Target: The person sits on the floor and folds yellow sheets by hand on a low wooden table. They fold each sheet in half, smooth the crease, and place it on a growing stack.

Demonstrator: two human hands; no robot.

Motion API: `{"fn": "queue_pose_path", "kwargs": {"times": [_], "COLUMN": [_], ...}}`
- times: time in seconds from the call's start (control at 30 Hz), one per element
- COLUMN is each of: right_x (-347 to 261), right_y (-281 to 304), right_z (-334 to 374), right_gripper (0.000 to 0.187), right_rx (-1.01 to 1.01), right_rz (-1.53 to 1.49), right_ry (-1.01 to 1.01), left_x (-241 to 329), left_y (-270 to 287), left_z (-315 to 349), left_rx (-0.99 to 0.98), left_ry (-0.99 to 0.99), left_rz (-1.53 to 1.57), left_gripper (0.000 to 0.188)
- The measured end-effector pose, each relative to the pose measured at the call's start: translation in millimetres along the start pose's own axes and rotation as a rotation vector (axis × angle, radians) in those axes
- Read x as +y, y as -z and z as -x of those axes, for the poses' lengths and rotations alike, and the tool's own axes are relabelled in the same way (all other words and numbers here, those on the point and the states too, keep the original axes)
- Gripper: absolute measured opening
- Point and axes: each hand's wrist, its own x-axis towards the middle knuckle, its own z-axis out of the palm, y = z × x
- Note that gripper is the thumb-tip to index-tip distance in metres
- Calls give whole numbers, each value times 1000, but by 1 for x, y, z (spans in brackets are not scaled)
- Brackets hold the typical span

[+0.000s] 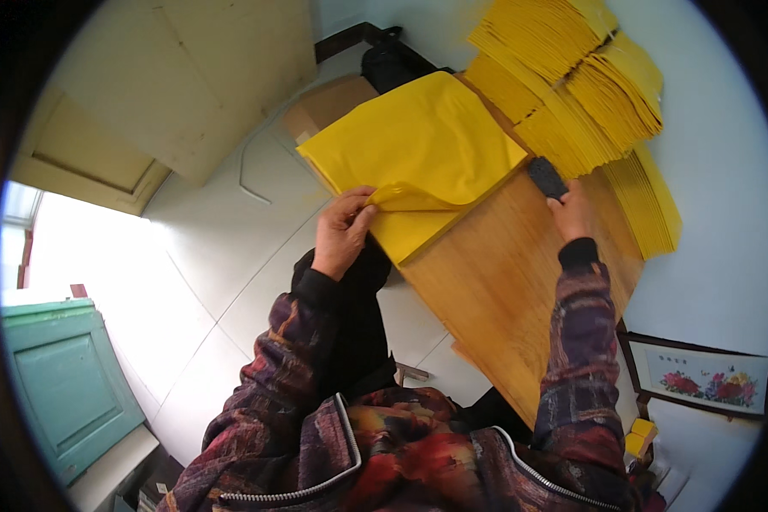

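Note:
A flat yellow sheet (427,128), fabric or paper, lies on the far end of a wooden table (495,282). My left hand (341,235) is closed on its near left edge, thumb against fingers. That edge is lifted and curls back in a fold, and more yellow material shows flat beneath it. Over the table's right side, my right hand (574,213) grips a dark grey oblong block (546,178) with a rough-looking surface; its exact kind I cannot make out. The block is just right of the sheet's right corner.
Several tall bundles of folded yellow pieces (589,94) stand along the table's right edge by the wall. A brown cardboard box (337,102) and a black bag (392,64) are behind. A framed flower picture (700,375) is at right, a green cabinet door (68,384) at left.

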Motion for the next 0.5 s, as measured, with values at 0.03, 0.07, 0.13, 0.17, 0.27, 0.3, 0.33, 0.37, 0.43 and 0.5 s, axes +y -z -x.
{"fn": "queue_pose_path", "kwargs": {"times": [0.03,0.07,0.13,0.17,0.27,0.3,0.33,0.37,0.43,0.5], "right_x": [-11,-26,-66,-86,-135,-143,-147,-152,-153,-153], "right_y": [16,25,22,15,-8,-12,-16,-20,-22,-21], "right_z": [5,16,51,70,109,114,113,112,106,101], "right_gripper": [11,10,13,18,25,28,29,30,31,30], "right_rx": [10,-4,-67,-152,-155,-191,-168,-160,-161,-177], "right_rz": [-15,-101,-208,-321,-250,-198,-199,-180,-160,-168], "right_ry": [23,58,198,336,844,885,902,927,967,987], "left_x": [1,1,2,2,2,2,2,2,3,3], "left_y": [1,1,2,3,2,3,3,4,5,6], "left_z": [1,1,1,1,1,1,1,1,0,0], "left_rx": [-1,-8,-15,-19,-23,-26,-26,-31,-44,-66], "left_ry": [-10,-3,-11,-22,-10,18,6,10,-6,-41], "left_rz": [8,22,17,-6,24,44,30,14,-15,-53], "left_gripper": [11,11,11,11,11,12,12,12,12,13]}}
